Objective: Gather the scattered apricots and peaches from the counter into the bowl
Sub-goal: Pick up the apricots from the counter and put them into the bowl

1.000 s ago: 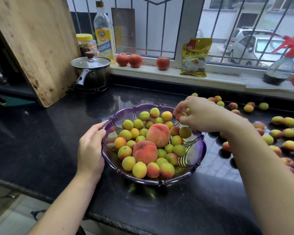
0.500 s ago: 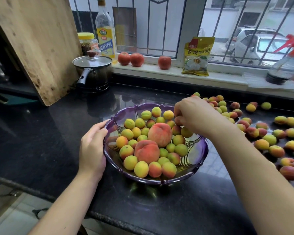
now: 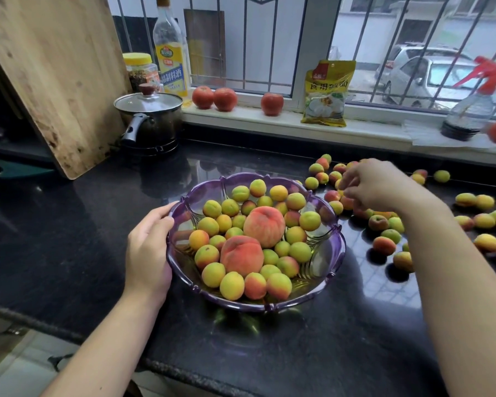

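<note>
Head view showed the right hand (image 3: 375, 184) gone from the purple bowl (image 3: 331, 253) to apricots (image 3: 384, 245) scattered toward the counter's right edge, fingers loosely curled, grasp unclear, left hand (image 3: 148, 250) gripping the rim.

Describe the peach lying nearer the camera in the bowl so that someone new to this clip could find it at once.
Start at the purple bowl on the black counter, whose left rim the left hand holds. Two big peaches lie among its small apricots; take the near peach, toward the camera and slightly left. It is redder than the far peach and dwarfs the apricots around it.
</note>
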A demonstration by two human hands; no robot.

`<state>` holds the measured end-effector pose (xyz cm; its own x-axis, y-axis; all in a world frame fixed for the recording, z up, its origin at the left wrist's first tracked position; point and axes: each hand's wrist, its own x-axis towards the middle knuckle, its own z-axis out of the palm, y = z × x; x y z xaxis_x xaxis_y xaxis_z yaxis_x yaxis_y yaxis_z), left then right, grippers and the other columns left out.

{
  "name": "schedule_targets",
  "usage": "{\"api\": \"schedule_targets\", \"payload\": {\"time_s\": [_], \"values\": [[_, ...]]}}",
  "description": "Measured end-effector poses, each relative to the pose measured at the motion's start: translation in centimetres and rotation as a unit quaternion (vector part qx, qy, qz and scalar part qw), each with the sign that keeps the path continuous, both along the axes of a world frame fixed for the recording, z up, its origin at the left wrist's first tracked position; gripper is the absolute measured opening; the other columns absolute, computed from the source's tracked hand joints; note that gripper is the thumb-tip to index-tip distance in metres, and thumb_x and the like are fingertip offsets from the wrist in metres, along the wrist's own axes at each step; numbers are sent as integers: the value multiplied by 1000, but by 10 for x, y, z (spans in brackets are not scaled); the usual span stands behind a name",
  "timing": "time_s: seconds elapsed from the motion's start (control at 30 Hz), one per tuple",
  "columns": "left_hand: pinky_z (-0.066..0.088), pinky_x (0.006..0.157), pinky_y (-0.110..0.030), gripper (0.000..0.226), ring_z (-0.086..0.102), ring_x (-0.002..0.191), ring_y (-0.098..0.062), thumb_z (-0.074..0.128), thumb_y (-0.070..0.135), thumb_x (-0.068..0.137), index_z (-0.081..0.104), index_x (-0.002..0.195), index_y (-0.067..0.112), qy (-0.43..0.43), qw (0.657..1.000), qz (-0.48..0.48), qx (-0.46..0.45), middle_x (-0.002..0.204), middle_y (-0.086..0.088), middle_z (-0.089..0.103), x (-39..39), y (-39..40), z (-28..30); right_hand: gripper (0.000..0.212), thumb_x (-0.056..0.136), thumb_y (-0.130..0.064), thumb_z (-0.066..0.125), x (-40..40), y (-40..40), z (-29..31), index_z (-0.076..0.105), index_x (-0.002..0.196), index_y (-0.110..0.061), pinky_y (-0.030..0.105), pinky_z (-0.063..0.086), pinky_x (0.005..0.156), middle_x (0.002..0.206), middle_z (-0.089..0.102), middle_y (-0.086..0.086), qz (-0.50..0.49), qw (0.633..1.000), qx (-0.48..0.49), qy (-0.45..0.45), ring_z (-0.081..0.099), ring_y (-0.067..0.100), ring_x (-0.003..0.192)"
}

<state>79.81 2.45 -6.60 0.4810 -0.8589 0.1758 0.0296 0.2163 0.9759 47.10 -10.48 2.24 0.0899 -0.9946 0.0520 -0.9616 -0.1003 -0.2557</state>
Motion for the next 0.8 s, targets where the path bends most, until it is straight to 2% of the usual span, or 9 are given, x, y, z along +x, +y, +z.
{"api": "schedule_targets", "payload": {"time_s": [0.1,0.2,0.33,0.47,0.53,0.63,0.73,0.8], "values": [[56,82,-37,32,77,96,-16,46,19,98,77,109,19,-3,1000,-1,-1,101,0,81,1,0,-1,7,94,-24,66,14,-8,-13,71,97,-28,30,55,63,93,69,1,10,998,-5,62,66,19,80],[57,83,-37,35,77,99,-19,49,25,91,77,110,17,7,1000,3,1,104,-3,81,2,-1,-2,9,92,-21,63,25,-9,-26,70,98,-23,25,40,50,94,64,5,9,990,-7,139,62,24,82],[57,82,-36,34,77,98,-17,48,23,95,77,111,17,0,1000,2,1,103,-1,81,2,-1,-2,19,92,-9,63,32,-5,-36,68,110,-14,24,29,48,89,56,5,-7,983,3,185,54,22,80],[56,80,-35,34,77,95,-14,43,10,106,76,112,16,-12,1000,2,9,101,2,81,1,0,-1,26,92,-5,63,35,-3,-38,63,118,-12,25,30,51,92,53,6,-16,981,15,192,51,22,81],[57,81,-36,32,77,96,-14,45,13,105,76,114,14,-14,1000,6,8,102,2,81,2,0,-1,24,93,-10,64,34,-1,-35,64,117,-13,24,32,49,91,56,5,-14,986,21,163,54,22,80],[58,84,-38,38,76,98,-16,48,27,93,76,116,15,-10,1000,2,4,104,1,81,2,-1,-2,17,92,-25,69,22,4,-13,65,108,-20,27,50,51,90,66,5,-25,999,34,24,65,20,75],[58,84,-38,38,76,98,-17,48,26,93,76,114,14,-1,1000,3,3,104,0,81,3,-1,-3,16,91,-30,71,13,26,32,67,107,-28,36,57,70,100,67,1,31,991,0,-127,67,18,84],[57,83,-37,32,77,96,-15,47,18,101,76,114,14,-9,1000,2,2,102,1,81,2,-1,-2,15,89,-32,73,19,53,62,70,103,-35,35,55,78,100,67,-6,120,977,12,-173,67,13,88]]}}
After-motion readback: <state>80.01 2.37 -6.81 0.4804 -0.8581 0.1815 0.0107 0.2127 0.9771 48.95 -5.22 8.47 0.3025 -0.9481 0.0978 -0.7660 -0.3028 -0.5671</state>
